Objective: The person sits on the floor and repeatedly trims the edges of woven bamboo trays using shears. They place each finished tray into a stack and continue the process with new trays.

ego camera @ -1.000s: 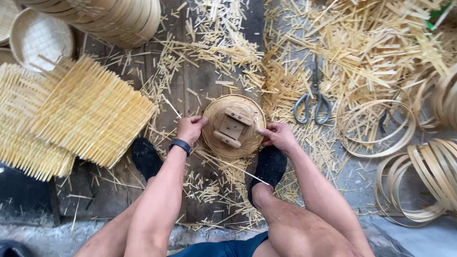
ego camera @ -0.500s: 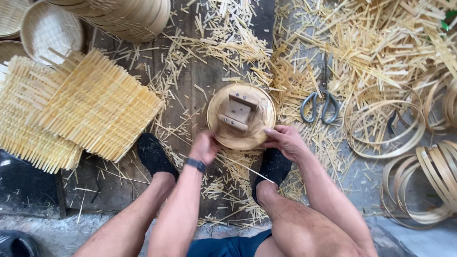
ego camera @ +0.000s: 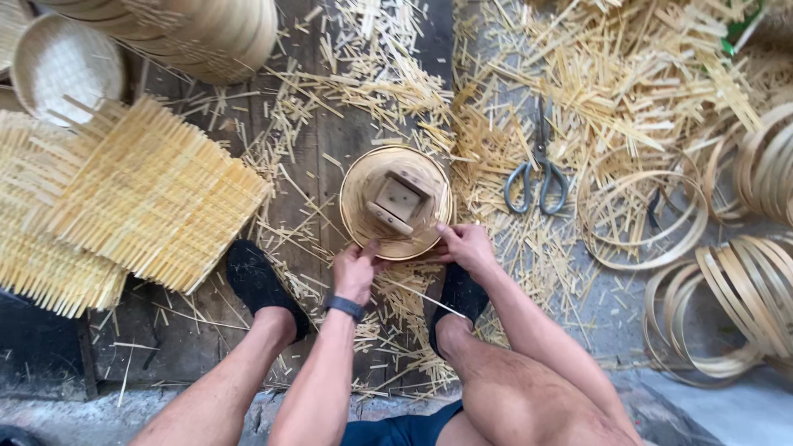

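— What's being worked on?
— A round woven bamboo tray (ego camera: 396, 203), pale yellow, with a small square wooden block (ego camera: 397, 201) on its middle.
— Where does it lie?
— Flat on the wooden floorboards (ego camera: 330, 149), amid bamboo offcuts.

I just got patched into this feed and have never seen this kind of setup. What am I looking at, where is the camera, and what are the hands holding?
There is no machine: a seated person works with bare hands, and the camera sits on their head, looking down past their knees. Both the left hand and the right hand grip the near rim of a round bamboo tray with a small wooden block on it. On the plank floor lie woven bamboo mats, scissors, bent bamboo hoops and scattered bamboo offcuts.
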